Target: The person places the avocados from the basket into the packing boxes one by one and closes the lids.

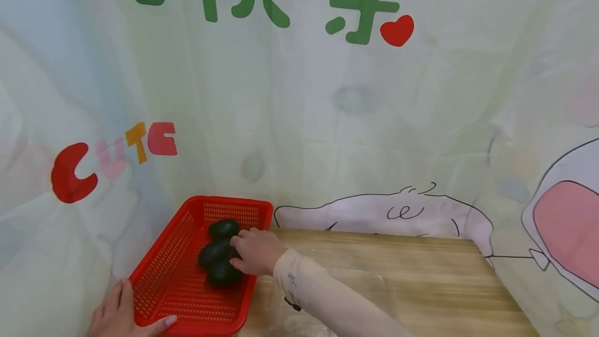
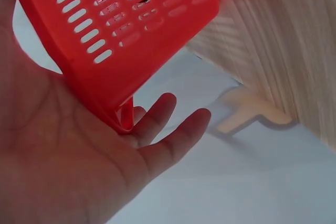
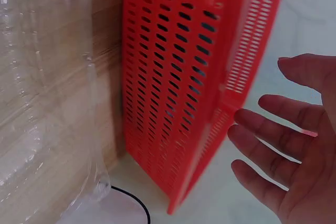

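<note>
In the head view, three dark green avocados [image 1: 223,273] lie close together in a red slotted plastic basket [image 1: 182,303]. My right hand [image 1: 259,251] reaches over the basket's right rim, its fingertips by the avocados. The right wrist view shows this right hand [image 3: 299,140] with fingers spread and nothing between them, above the tilted-looking basket wall [image 3: 163,77]. At the near left corner my left hand [image 1: 117,313] holds the basket, thumb over the front rim and fingers along the outside. The left wrist view has the rim corner against the palm of my left hand [image 2: 68,150].
A clear plastic tray [image 3: 47,93] lies on the wood-grain table [image 1: 449,280], right of the basket. Printed cloth [image 1: 304,118] hangs behind the table and along both sides. The basket stands close to the cloth on the left.
</note>
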`<state>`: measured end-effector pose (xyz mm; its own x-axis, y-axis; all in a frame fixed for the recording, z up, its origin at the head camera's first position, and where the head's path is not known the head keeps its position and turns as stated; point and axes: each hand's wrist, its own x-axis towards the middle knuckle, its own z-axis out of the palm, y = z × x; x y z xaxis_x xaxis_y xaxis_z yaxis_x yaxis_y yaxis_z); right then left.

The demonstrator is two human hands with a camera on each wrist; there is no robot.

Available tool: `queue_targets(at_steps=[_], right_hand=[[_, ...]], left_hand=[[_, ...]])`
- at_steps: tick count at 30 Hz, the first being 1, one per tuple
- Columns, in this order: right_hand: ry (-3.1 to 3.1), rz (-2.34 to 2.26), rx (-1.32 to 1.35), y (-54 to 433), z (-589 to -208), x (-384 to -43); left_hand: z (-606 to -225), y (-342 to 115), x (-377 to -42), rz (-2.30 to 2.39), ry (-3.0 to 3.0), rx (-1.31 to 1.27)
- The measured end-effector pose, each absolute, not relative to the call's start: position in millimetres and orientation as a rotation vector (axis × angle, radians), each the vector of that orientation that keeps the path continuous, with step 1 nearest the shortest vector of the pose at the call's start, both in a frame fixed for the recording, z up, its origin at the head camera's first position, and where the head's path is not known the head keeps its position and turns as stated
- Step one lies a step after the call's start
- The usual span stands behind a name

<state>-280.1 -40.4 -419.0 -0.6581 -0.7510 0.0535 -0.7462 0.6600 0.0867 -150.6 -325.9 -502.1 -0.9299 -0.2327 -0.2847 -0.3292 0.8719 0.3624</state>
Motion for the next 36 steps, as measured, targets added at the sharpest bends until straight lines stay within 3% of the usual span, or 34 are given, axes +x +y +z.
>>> queue_targets(at_steps=[10, 26, 36], right_hand=[[-3.153, -0.296, 1.169, -84.4, -432.7, -290.4], [-3.116, -0.309, 1.530, -102.0, -468.3, -293.2], [-3.035, -0.105, 1.510, -83.4, -446.6, -288.3]], left_hand=[[-497.0, -323.9, -148.8, 0.649, 2.783, -0.461], [-504.3, -318.4, -150.3, 0.687, 2.765, -0.501], [-497.8, -319.5, -147.3, 0.686, 2.799, -0.468]])
